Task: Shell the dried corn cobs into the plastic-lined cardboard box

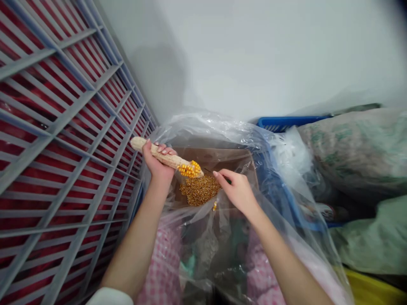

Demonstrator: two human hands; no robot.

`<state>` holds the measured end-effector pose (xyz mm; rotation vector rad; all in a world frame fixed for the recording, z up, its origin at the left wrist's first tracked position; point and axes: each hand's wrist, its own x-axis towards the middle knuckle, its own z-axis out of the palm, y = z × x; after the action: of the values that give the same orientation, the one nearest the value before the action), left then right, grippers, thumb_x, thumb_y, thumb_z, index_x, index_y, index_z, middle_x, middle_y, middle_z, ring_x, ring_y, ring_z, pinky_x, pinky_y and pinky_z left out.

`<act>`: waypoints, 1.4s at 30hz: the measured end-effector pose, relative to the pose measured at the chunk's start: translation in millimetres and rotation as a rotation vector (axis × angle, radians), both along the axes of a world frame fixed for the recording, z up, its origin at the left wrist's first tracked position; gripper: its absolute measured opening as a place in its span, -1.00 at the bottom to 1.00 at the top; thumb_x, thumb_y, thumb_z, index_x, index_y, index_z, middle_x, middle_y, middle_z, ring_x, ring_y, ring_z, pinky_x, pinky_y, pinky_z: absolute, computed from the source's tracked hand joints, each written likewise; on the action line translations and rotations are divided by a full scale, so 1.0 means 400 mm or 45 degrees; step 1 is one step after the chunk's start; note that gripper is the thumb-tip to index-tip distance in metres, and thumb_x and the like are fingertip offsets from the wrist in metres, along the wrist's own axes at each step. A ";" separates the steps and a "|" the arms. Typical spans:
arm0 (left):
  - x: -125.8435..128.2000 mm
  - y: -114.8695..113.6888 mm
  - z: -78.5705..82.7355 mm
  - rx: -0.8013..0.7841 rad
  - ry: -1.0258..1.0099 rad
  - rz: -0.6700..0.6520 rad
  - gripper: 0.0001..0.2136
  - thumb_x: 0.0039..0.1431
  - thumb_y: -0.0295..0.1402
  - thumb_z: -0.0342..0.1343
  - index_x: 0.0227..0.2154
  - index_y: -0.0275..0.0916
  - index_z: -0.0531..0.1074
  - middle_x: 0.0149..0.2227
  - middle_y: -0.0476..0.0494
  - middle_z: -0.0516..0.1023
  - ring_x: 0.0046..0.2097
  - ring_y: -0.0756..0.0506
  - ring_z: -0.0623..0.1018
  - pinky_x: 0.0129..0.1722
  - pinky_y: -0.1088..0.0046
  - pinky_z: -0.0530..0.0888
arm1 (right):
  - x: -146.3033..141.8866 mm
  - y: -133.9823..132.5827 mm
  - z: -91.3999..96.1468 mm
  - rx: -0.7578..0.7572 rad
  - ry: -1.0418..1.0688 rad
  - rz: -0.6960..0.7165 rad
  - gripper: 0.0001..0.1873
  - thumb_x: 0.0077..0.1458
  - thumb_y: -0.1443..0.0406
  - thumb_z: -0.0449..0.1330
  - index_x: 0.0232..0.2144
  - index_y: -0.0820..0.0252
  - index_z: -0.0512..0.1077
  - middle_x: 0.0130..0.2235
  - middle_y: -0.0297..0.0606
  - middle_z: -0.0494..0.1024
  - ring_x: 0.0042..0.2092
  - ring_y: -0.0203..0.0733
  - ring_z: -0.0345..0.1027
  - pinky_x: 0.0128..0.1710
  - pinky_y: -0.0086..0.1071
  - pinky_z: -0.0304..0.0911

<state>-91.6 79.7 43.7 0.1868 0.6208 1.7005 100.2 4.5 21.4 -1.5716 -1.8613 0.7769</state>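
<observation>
My left hand [160, 163] is wrapped round a corn cob [170, 159], tilted down to the right. Most of the cob is stripped bare; yellow kernels cling only near its lower right end. To the right of that end, my right hand [237, 188] is closed in a pinch, apart from the cob. A thin dark tool [209, 171] seems to stick out from its fingertips, with a bit of green in the palm; its kind is not clear. Beneath both hands, a pile of loose corn kernels [200, 190] lies in a clear plastic bag [210, 123] lining a cardboard box [251, 163].
A tall slatted plastic crate [92, 89] with red contents stands close on the left. At the right are a blue basket [286, 123], a stuffed sack [359, 144] and something yellow [369, 288]. A white wall [270, 55] rises behind. Several kernels stick to the bag's near side.
</observation>
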 end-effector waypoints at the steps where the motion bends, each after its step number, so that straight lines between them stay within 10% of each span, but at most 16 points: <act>1: -0.002 -0.004 0.011 0.093 -0.002 -0.064 -0.82 0.02 -0.26 -0.06 -0.57 -0.23 0.16 -0.74 0.18 0.11 -0.72 0.16 0.19 -0.65 0.63 0.18 | 0.012 0.000 0.011 -0.022 0.075 0.034 -0.57 0.14 0.08 -0.11 -0.54 0.22 0.35 -0.56 -0.39 0.38 -0.50 -0.40 0.18 -0.48 -0.56 0.01; 16: 0.073 -0.037 -0.007 0.170 0.366 -0.424 -0.87 -0.11 -0.37 0.09 -0.55 -0.19 0.22 -0.76 0.19 0.10 -0.73 0.11 0.19 -0.69 0.59 0.15 | -0.039 -0.047 0.007 0.163 -0.790 0.229 -0.72 0.16 0.31 -0.08 -0.48 0.22 0.38 -0.53 -0.21 0.51 -0.57 -0.27 0.33 -0.58 -0.39 -0.20; 24: 0.032 -0.010 -0.010 0.035 0.042 -0.070 -0.82 -0.04 -0.31 0.01 -0.60 -0.22 0.12 -0.75 0.20 0.13 -0.72 0.15 0.21 -0.66 0.62 0.19 | -0.051 -0.053 -0.022 0.360 -0.402 -0.167 -0.62 0.19 0.22 -0.11 -0.56 0.21 0.35 -0.62 -0.34 0.44 -0.60 -0.38 0.28 -0.60 -0.47 -0.13; 42: 0.013 -0.012 0.004 0.083 0.012 -0.599 -0.80 0.02 -0.22 -0.01 -0.55 -0.24 0.18 -0.74 0.19 0.04 -0.74 0.18 0.11 -0.71 0.67 0.07 | 0.011 -0.046 0.051 0.228 -0.400 0.321 -0.65 0.17 0.19 -0.08 -0.53 0.16 0.38 -0.53 -0.36 0.49 -0.51 -0.37 0.32 -0.51 -0.48 -0.05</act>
<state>-86.2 75.1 45.3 0.3582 0.4822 1.2658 104.4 -14.0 41.7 -1.4264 -2.3192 0.4679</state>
